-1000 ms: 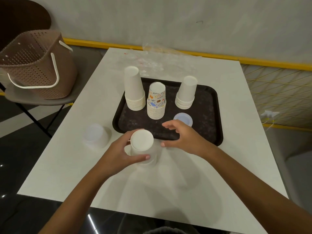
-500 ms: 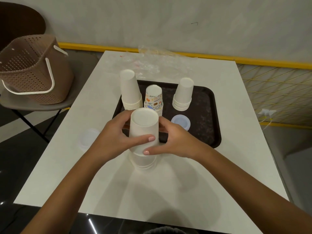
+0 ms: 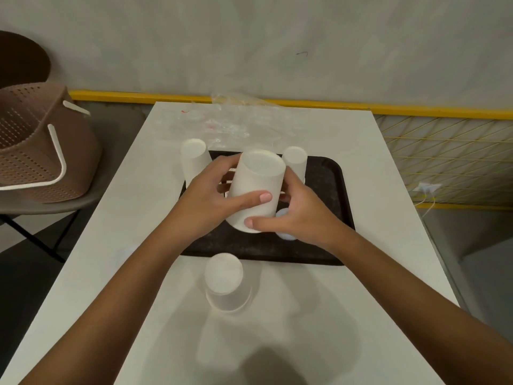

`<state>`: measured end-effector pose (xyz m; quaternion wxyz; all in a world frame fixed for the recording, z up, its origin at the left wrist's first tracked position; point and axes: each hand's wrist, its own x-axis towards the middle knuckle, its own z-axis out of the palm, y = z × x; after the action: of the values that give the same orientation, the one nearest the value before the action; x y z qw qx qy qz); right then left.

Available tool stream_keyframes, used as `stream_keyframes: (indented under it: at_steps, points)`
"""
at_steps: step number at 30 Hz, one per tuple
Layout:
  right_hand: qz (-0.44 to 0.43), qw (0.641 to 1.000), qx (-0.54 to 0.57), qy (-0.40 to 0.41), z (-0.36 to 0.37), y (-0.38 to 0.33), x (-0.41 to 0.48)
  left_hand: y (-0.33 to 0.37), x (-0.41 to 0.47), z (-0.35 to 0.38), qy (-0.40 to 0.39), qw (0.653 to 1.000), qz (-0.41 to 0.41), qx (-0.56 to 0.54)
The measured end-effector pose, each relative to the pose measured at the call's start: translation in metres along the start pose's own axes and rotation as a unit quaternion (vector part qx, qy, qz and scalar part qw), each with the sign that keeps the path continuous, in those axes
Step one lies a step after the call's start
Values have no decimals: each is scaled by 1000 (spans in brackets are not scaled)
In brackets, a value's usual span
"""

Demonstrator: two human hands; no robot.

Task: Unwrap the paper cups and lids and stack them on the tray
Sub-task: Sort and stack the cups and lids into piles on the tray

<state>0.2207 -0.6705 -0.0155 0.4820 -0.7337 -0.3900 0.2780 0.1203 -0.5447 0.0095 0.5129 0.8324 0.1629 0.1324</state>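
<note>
Left hand (image 3: 205, 201) and right hand (image 3: 302, 218) are each closing a grip round the cup stack (image 3: 258, 190), holding it tilted over the tray (image 3: 324, 184). The tilt is risking nested cups sliding loose, or bumping the rear stacks (image 3: 295, 159).

Four cup stacks (image 3: 256, 190) (image 3: 193, 159) (image 3: 295, 159) (image 3: 224, 282), one tray (image 3: 327, 190), one basket (image 3: 41, 151), perhaps one lid (image 3: 286, 236)

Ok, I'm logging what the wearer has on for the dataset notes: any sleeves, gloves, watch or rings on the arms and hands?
None show. The left hand and right hand are bare: no gloves, no rings on the fingers in view, short nails. The left forearm and right forearm are bare down to the picture's bottom edge, with no sleeves, watch, bracelet or markings.
</note>
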Motion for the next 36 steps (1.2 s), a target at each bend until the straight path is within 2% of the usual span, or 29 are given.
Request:
stream_keyframes:
  at_steps: [4,11,25,32,36]
  points:
    - [6,997,-21,77,-23,11,26,0,29,2,-10,999,19,-41]
    - [65,972,-98,201,-64,60,82,-20,52,5,-14,999,-10,-37]
    - [135,973,-116,147,-52,125,115,-53,5,-2,16,987,-126,-96]
    - [159,972,-117,128,-49,123,110,-58,-33,-7,32,986,-128,-105]
    - [136,971,-84,178,-45,121,94,-58,-53,-10,7,991,-112,-77]
